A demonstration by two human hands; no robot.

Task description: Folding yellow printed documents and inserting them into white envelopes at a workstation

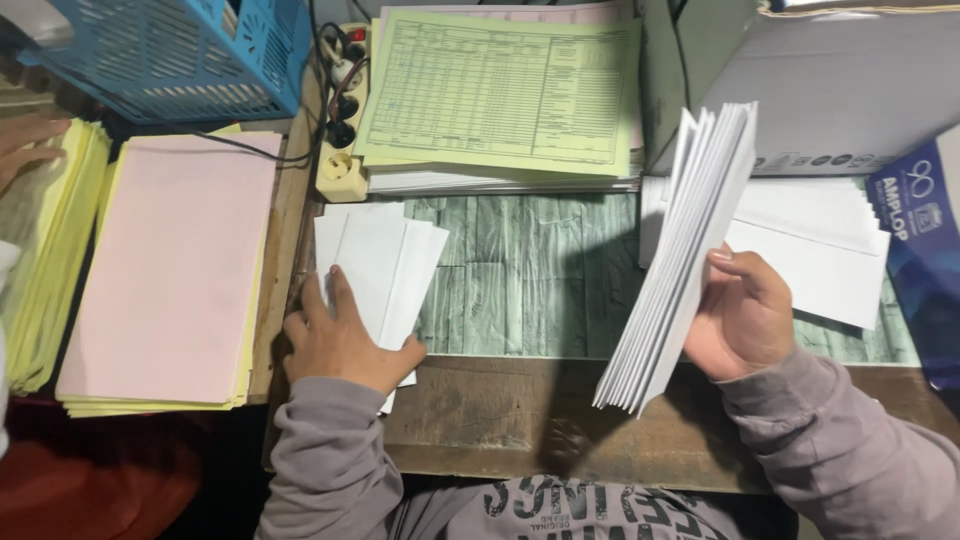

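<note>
Near edge of the table (520, 420): bare wood strip btwn my two hands, open room there. My left hand (335, 340) lies flat, fingers spread, pressing a small pile of white envelopes (385, 262) at the left. My right hand (745, 320) grips a thick fanned stack of envelopes (680, 260), tilted up off the table. Mid: clear patterned surface btwn the piles. Right, more white envelopes (820, 245) lie flat, touching a blue box (925, 260). Left, pink sheets (170, 270) over yellow ones, near the table's left edge. Far: green forms (500, 95) on a paper stack, power strip (343, 110), blue basket (180, 55); contents can't tell.
</note>
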